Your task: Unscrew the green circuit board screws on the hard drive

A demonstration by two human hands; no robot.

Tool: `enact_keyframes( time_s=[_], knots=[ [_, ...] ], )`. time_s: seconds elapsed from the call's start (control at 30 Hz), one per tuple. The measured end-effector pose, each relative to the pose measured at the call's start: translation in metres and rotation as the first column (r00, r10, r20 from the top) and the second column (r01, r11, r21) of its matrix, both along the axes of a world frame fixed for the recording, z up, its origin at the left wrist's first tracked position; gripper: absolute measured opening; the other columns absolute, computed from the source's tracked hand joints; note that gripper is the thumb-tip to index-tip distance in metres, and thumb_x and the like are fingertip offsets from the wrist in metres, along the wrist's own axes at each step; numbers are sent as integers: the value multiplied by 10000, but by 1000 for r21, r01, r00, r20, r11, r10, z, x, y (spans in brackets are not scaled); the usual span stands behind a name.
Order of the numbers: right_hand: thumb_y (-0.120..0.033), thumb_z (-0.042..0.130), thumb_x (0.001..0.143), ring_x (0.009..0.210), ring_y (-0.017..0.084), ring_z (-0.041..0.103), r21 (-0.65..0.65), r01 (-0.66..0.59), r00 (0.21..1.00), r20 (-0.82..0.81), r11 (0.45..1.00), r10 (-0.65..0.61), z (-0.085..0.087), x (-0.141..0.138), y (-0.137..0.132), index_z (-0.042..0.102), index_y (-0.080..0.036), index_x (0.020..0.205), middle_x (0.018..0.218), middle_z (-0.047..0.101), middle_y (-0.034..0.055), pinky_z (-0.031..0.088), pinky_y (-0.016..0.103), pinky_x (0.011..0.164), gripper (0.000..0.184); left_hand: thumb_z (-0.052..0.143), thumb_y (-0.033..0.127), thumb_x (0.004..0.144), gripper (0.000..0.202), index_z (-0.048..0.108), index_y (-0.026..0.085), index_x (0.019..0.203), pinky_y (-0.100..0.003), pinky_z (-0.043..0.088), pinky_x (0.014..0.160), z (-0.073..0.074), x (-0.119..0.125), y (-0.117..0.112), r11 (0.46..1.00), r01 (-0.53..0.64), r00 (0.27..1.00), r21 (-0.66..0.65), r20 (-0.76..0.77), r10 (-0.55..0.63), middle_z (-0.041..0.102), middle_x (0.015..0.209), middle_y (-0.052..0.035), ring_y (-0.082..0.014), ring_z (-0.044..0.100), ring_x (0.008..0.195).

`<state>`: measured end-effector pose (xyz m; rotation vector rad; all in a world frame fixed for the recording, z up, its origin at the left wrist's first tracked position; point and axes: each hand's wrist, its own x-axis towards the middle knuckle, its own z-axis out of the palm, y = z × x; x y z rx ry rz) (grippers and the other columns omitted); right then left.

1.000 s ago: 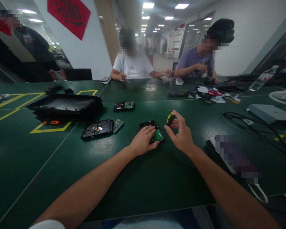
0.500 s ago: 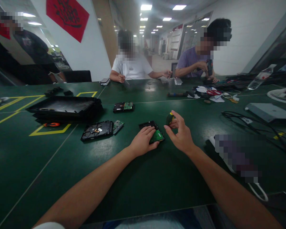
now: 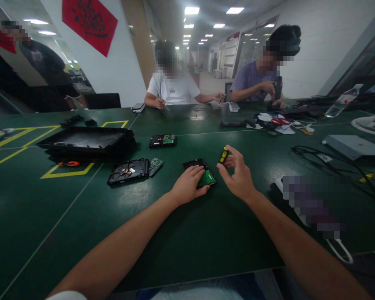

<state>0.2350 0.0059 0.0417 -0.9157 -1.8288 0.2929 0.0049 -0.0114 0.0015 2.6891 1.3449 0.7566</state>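
My left hand (image 3: 189, 185) grips a hard drive (image 3: 209, 178) lying on the green table, its fingers across the top and its thumb along the near edge. The drive has a black case and a green circuit board, partly covered by the fingers. Just right of it, my right hand (image 3: 240, 177) pinches a black and yellow screwdriver (image 3: 224, 156) by the handle, between thumb and fingertips. The handle stands tilted above the table; its shaft cannot be made out. Left of my hands lie a black drive case (image 3: 128, 171) and a loose circuit board (image 3: 156, 166).
Another hard drive (image 3: 162, 141) lies farther back. Black trays (image 3: 84, 139) stand at the left by an orange tool (image 3: 71, 163). On the right are a grey box (image 3: 356, 146), black cables (image 3: 334, 160) and a white-edged pouch (image 3: 293, 204). Two people sit opposite, one with a power drill (image 3: 278, 86).
The screwdriver handle has turned in my right fingers, so yellow patches now face me. My left hand stays on the drive. The person opposite has raised the power drill slightly.
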Motion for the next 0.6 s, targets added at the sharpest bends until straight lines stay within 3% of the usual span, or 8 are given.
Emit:
enact_keyframes(
  time_s=[0.2,0.43,0.6],
  knots=[
    [-323,641,987,920,240,735,7,-5,1000,-21,1000,5,-2,-1,2,327,-315,1585,1101,716,72,649,460,859,675,654,508,947,617,574,150,1443,-524,378,1242,-2,2,3,1000,-22,1000,-11,-4,22,584,1512,-165,-340,492,1460],
    [-313,668,972,908,233,722,17,10,1000,1,1000,-10,-1,0,1,342,-331,1580,1117,700,67,647,458,850,690,670,480,944,654,586,40,1420,-480,358,1260,-1,2,2,1000,-7,1000,5,15,7,595,1478,-227,-356,497,1450],
    [-300,657,975,927,244,732,-9,12,1000,-8,1000,-12,-2,1,1,302,-309,1599,1115,713,79,646,466,858,718,665,491,947,653,564,89,1450,-505,362,1255,-1,1,1,1000,-8,1000,-10,10,8,575,1511,-197,-346,484,1463]
  ],
)
